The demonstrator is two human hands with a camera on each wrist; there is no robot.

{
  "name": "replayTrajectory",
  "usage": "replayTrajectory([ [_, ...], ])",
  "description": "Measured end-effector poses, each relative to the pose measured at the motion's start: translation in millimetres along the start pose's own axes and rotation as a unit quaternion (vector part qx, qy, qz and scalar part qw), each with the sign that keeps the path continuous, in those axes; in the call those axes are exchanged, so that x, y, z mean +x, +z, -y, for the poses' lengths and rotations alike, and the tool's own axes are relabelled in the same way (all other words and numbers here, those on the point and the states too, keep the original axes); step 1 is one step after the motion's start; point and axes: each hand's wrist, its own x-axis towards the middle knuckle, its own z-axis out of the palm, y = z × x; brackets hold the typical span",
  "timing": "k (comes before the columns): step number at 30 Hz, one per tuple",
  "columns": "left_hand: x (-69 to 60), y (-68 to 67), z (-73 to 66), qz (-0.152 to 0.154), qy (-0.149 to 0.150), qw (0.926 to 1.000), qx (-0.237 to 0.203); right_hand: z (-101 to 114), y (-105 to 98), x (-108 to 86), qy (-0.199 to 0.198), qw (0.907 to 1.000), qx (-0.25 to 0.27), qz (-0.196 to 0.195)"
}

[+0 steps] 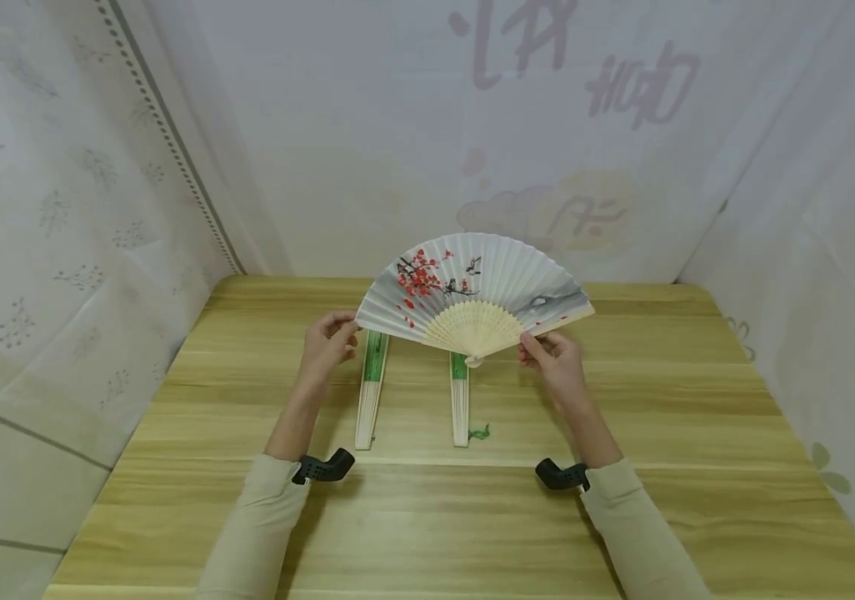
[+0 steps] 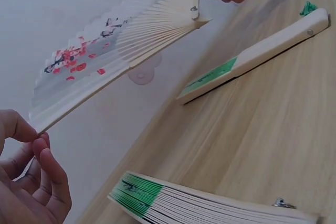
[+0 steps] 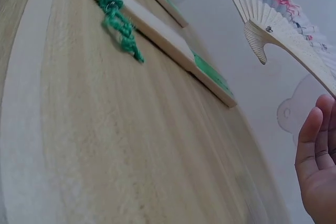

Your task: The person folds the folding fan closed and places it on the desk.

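Spread wide above the table is a white folding fan [image 1: 498,271] with red blossoms, dark branches and pale bamboo ribs. My left hand [image 1: 327,343] pinches its left outer corner between thumb and fingers, seen closely in the left wrist view [image 2: 31,166]. On the other side my right hand [image 1: 557,367] pinches the right guard rib with thumb and forefinger. Beneath it, two closed folding fans with green ends lie on the wood: a left green fan [image 1: 369,400] and a middle green fan [image 1: 461,404] with a green tassel [image 3: 123,32]. The open fan hides their far ends in the head view.
The wooden table [image 1: 427,525] reaches back to a pale printed cloth wall [image 1: 367,125]. More patterned cloth hangs at the left [image 1: 60,208] and right. A black wrist camera [image 1: 326,465] sits on the left forearm, another camera [image 1: 561,475] on the right.
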Motion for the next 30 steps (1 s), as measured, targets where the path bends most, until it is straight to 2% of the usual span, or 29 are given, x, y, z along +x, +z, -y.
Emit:
replayTrajectory([
  [9,-1.4,4.5,10.0,-0.041,0.001,0.9991,0.000,1,3,-0.5,0.018,0.9968,-0.078,0.006],
  [15,-2.8,6.6,11.0,-0.055,0.002,0.9985,-0.007,5,10,0.8,0.023,0.9931,-0.114,0.006],
  [23,-1.1,9.2,6.1,-0.061,0.021,0.9979,-0.002,9,15,0.7,0.014,0.9902,-0.139,-0.011],
  [30,3.1,13.5,0.9,-0.058,0.024,0.9979,-0.013,11,17,5.2,-0.004,0.9884,-0.151,-0.011],
])
